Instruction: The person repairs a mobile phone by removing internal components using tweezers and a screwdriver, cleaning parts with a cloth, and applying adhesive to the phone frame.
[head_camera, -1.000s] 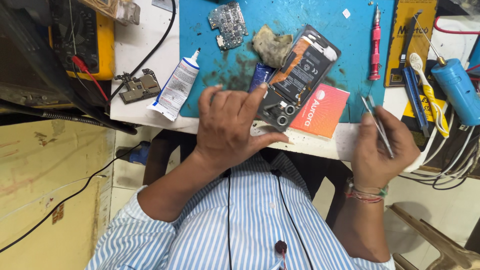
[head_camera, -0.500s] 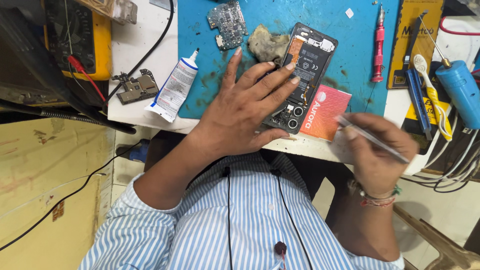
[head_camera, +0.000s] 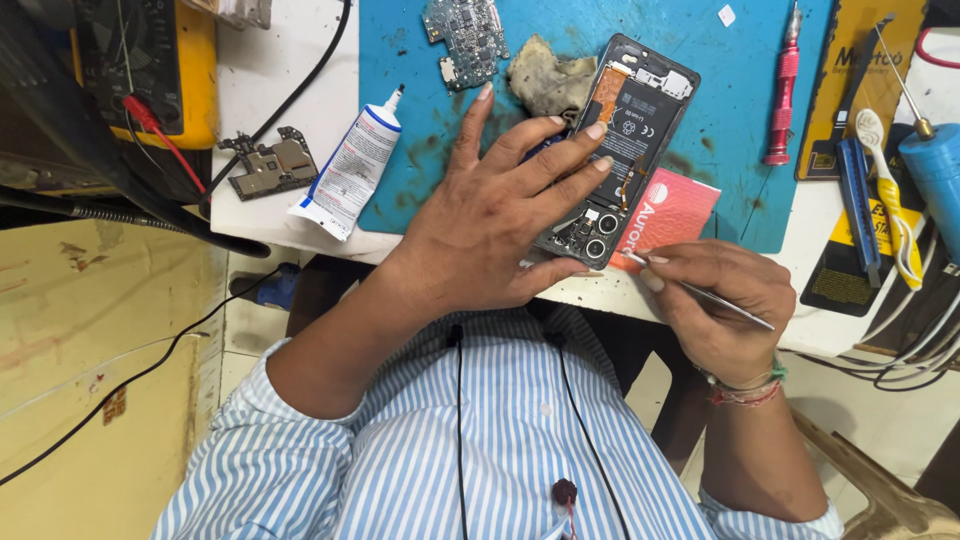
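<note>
An opened black phone (head_camera: 630, 130) with its back off lies on the blue work mat (head_camera: 700, 60), battery and camera modules showing. My left hand (head_camera: 500, 215) lies flat across its lower half, fingers spread and pressing it down. My right hand (head_camera: 715, 300) sits at the table's front edge, right of the phone, pinching thin metal tweezers (head_camera: 700, 293) whose tip points left toward the phone's camera end. A red card (head_camera: 668, 215) lies partly under the phone.
A white glue tube (head_camera: 350, 170), a circuit board (head_camera: 465, 40) and a dirty rag (head_camera: 550, 80) lie around the phone. A red screwdriver (head_camera: 782, 90), a blue tool (head_camera: 860, 210), a toothbrush (head_camera: 885, 190) and a yellow multimeter (head_camera: 150, 70) stand further out.
My left hand laid the phone flat on the mat and spread over it. My right hand lowered and turned the tweezers from upright to pointing left at the phone.
</note>
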